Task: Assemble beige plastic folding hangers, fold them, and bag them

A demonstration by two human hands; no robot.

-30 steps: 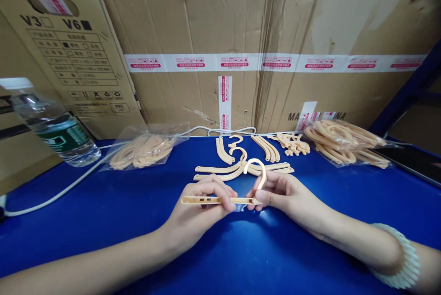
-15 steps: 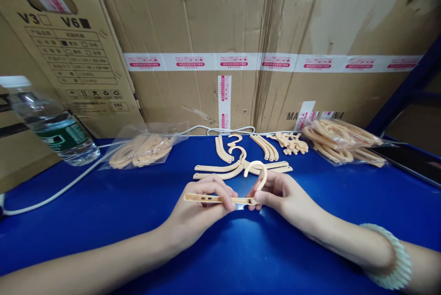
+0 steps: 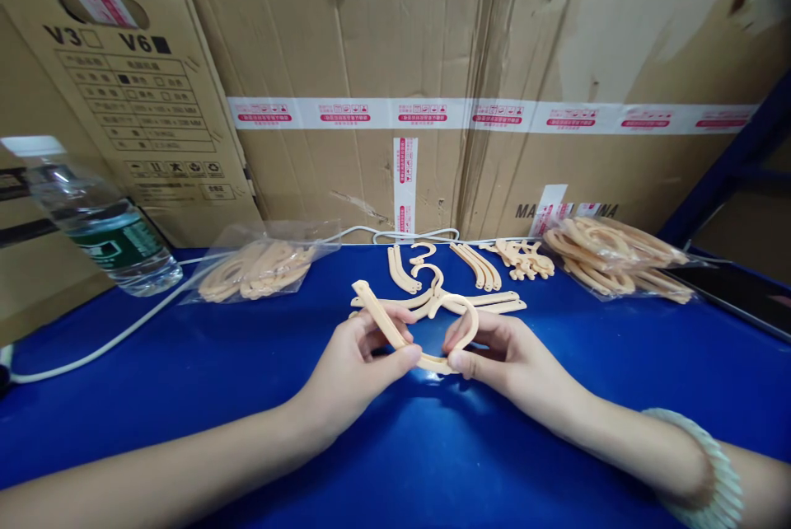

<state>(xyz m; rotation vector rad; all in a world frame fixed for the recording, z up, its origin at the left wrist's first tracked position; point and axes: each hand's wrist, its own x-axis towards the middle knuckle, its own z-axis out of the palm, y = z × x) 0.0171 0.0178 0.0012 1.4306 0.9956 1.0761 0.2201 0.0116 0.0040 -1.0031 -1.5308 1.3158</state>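
Note:
Between finger and thumb, my left hand (image 3: 364, 356) pinches a curved beige hanger arm (image 3: 381, 316), whose free end points up and to the left. My right hand (image 3: 494, 344) grips a beige hanger hook (image 3: 470, 316) at its base, where it meets the right end of that arm. My fingers partly cover the joint, so how firmly the two fit cannot be seen. Just beyond my hands lie hanger parts set out as a hanger (image 3: 434, 302), with a hook on top and arms spreading to both sides.
Behind lie loose arms (image 3: 404, 269), another hook (image 3: 423, 252), more arms (image 3: 475, 265) and a heap of small pieces (image 3: 525, 259). Bagged parts sit left (image 3: 256, 265) and right (image 3: 611, 253). A water bottle (image 3: 117, 236), a white cable (image 3: 117, 348), a dark flat device (image 3: 735, 290) and cardboard boxes (image 3: 346, 175) surround the blue table (image 3: 395, 463).
My left hand has turned the hanger arm, so its free end swings from level to pointing up and left. My right hand stays on the hook.

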